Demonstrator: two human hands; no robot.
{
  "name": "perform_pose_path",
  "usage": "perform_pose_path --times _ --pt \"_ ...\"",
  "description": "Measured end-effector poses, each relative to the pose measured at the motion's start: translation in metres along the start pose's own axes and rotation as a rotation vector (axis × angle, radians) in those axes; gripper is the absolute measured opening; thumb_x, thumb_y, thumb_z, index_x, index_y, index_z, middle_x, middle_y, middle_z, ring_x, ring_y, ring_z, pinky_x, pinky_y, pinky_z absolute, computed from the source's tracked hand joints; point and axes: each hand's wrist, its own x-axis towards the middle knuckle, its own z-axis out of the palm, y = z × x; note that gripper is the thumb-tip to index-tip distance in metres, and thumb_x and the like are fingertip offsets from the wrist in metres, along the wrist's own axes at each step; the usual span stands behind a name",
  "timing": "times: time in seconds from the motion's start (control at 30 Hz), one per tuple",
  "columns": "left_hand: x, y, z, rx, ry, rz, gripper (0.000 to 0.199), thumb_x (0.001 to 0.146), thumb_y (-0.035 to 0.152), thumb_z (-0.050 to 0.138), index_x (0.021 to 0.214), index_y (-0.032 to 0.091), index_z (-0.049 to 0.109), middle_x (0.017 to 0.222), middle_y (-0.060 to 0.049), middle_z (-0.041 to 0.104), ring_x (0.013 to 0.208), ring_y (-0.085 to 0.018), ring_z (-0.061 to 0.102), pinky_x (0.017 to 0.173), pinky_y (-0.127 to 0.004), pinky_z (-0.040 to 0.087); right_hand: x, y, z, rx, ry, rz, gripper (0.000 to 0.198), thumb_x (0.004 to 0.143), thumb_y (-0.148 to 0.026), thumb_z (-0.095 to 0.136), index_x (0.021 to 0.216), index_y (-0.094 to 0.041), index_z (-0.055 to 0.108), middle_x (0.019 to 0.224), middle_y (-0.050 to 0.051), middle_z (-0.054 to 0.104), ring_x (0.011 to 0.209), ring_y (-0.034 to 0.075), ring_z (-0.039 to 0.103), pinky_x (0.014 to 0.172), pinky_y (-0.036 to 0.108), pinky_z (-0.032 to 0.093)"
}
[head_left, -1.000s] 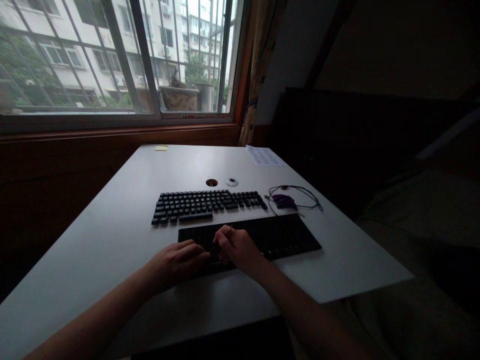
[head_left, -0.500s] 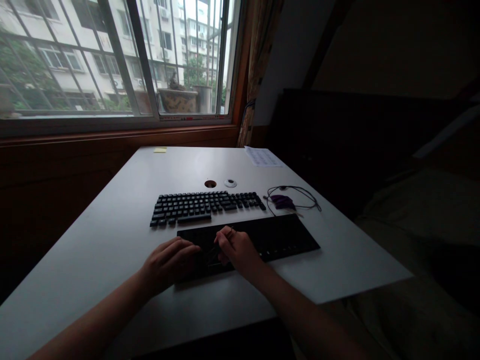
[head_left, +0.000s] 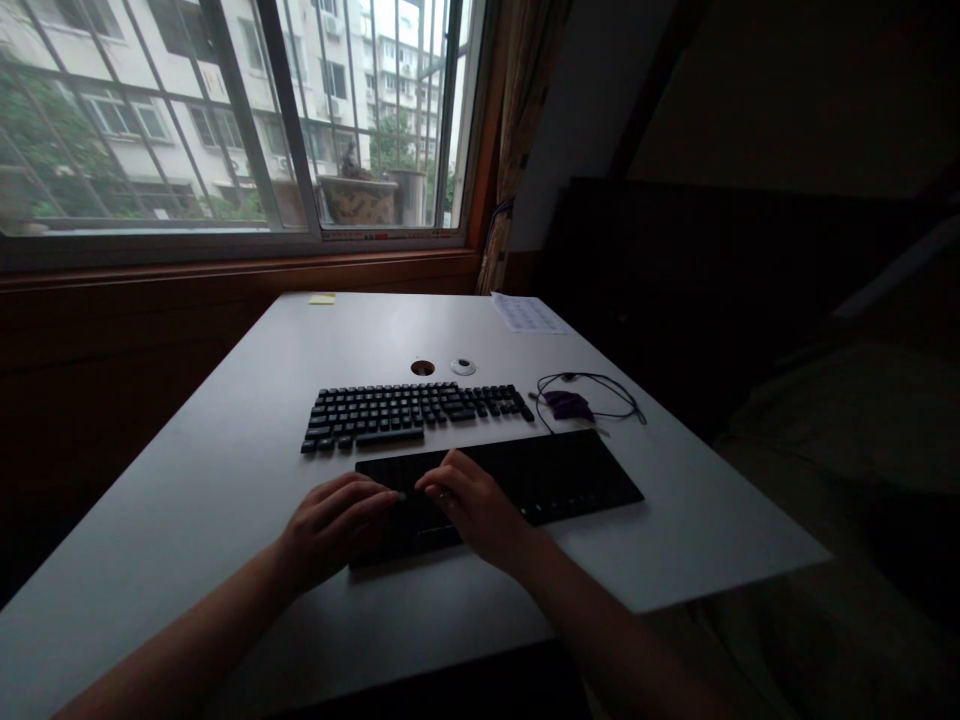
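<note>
A black keyboard base [head_left: 570, 470], bare of most keycaps, lies slightly slanted near the front of the white desk. My left hand [head_left: 337, 510] is closed over its left end, fingers bent together and thumb mostly hidden. A small pale spot shows at those fingertips, too small to name. Just to the right, my right hand [head_left: 472, 500] hovers over the base with its fingers bent in a pinch, the index tip close to the left fingertips. What the pinch holds, if anything, is too dark to make out. Behind the base, loose black keycaps [head_left: 386, 412] lie in keyboard order.
A coiled black cable [head_left: 626, 395] surrounds a purple cloth-like item [head_left: 568, 404] on the right. Behind the keycaps are a round desk hole [head_left: 423, 368] and its white cover [head_left: 463, 367]. Printed paper [head_left: 529, 314] and yellow notes [head_left: 322, 299] lie at the far edge.
My right hand has shifted slightly left and turned, its index finger now reaching toward my left fingertips. The dark thin shape under it no longer shows clearly. My left hand stays put.
</note>
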Motion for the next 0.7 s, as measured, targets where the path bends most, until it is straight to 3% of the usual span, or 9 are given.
perform_pose_path --times 0.13,0.23,0.5,0.7 --pt "-0.003 -0.001 -0.001 -0.026 -0.063 0.037 0.033 0.091 0.013 0.059 0.124 0.017 0.059 0.099 -0.01 0.071 0.087 -0.019 0.067 0.072 -0.032 0.06 0.0 0.001 0.003 -0.007 -0.077 -0.004 0.03 0.09 -0.044 0.063 0.111 -0.022 0.066 0.087 0.002 0.055 0.078 0.015 0.056 0.071 0.026 0.049" --pt "-0.003 -0.001 -0.001 -0.026 -0.088 0.066 0.035 0.091 0.013 0.059 0.126 0.016 0.059 0.101 -0.011 0.071 0.091 -0.021 0.067 0.073 -0.033 0.06 0.001 0.001 0.004 0.021 -0.089 -0.005 0.029 0.09 -0.043 0.063 0.109 -0.022 0.069 0.082 0.001 0.054 0.074 0.014 0.055 0.07 0.026 0.048" --pt "0.004 0.0 0.007 0.02 0.0 -0.03 0.029 0.086 0.011 0.066 0.113 0.017 0.059 0.096 -0.008 0.069 0.086 -0.018 0.066 0.074 -0.032 0.059 -0.003 0.006 0.006 0.01 0.004 -0.002 0.024 0.088 -0.037 0.068 0.106 -0.021 0.069 0.08 0.0 0.052 0.07 0.013 0.053 0.067 0.025 0.047" --pt "0.013 0.005 0.004 0.016 -0.017 -0.074 0.022 0.086 0.015 0.067 0.107 0.016 0.061 0.091 -0.008 0.067 0.078 -0.017 0.064 0.067 -0.028 0.057 -0.003 0.007 0.008 -0.047 0.04 -0.027 0.023 0.089 -0.038 0.067 0.105 -0.022 0.069 0.08 0.001 0.055 0.072 0.014 0.055 0.066 0.026 0.047"
